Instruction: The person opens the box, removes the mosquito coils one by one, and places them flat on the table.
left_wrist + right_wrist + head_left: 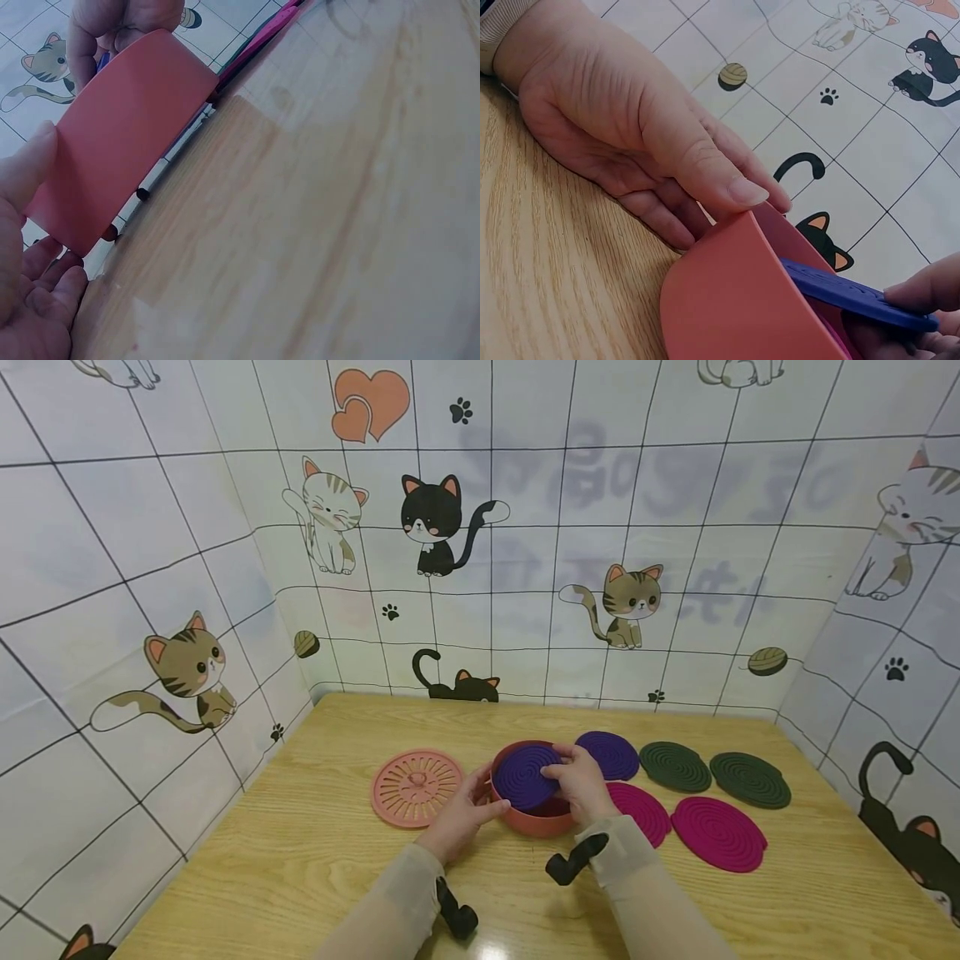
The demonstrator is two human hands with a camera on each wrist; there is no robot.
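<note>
In the head view a coral round holder stands on the table between the hands. My left hand holds its left side, thumb at the rim and fingers along the outer wall. My right hand pinches a purple spiral coaster by its right edge. That coaster tilts over the holder's opening, its far edge inside the rim in the right wrist view. A strip of magenta shows within the holder there. Small dark feet show under the holder in the left wrist view.
Left of the holder lies a coral slotted disc with a raised centre. To the right lie another purple coaster, two green coasters and two magenta coasters. A cat-print sheet encloses the wooden table.
</note>
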